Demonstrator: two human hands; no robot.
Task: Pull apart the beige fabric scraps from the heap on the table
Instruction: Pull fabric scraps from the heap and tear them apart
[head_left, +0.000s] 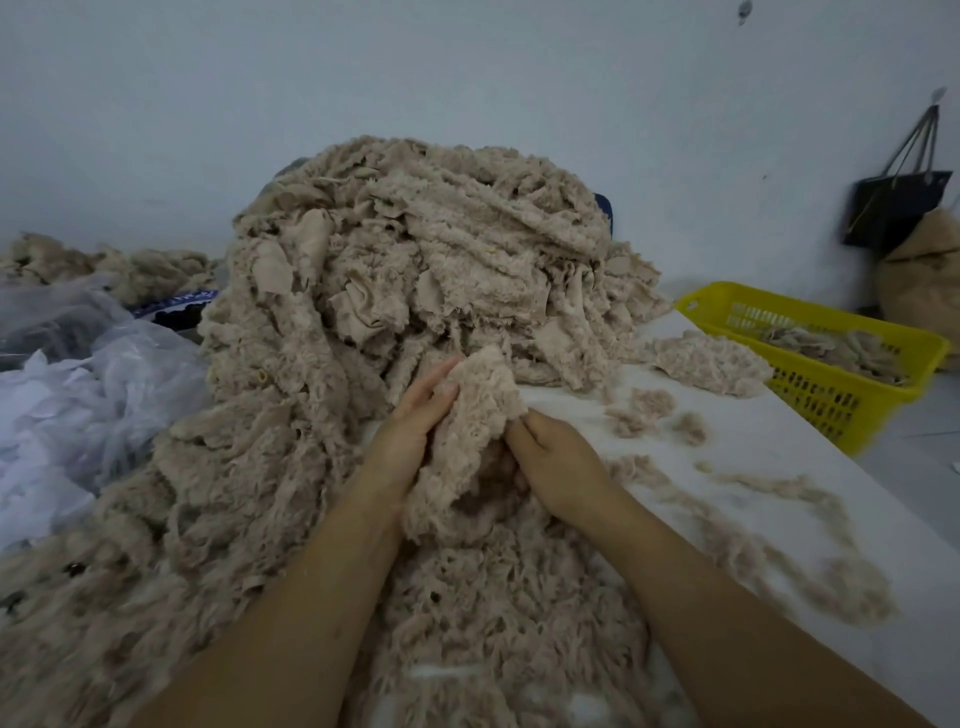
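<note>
Gripped beige scrap (467, 431) in curled left hand (410, 421) and right hand (558, 462), before heap (415, 260). Noted bare worktop (769, 436) rightward to edge. Found scraps (831, 348) inside yellow basket (810, 392).

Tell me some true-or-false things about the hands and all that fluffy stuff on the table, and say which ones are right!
1. The left hand and the right hand both hold one beige scrap. True.
2. The basket is red. False: it is yellow.
3. The big heap rises behind the hands. True.
4. The basket is empty. False: beige pieces lie in it.
</note>
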